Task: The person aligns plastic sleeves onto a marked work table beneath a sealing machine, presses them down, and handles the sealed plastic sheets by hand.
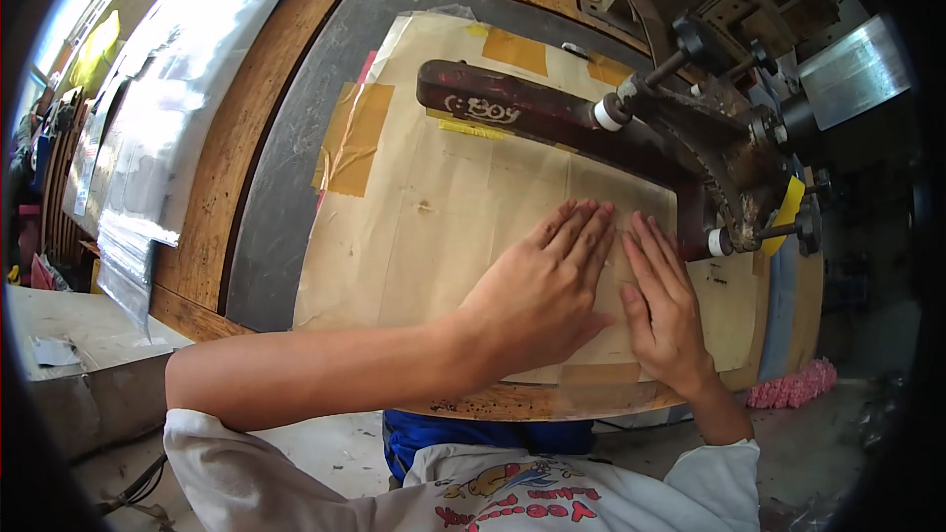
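Here both hands, left hand and right hand, lie flat, open, on creased tan paper (tape-patched).

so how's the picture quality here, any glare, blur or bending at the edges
Head view: fisheye bends the table edge and leaves dark corners. Daylight glares off the plastic sheets at upper left and washes out the window area. The middle is sharp: both hands, left hand and right hand, lie flat on the paper with soft shadows beneath; the machine arm is clear too.
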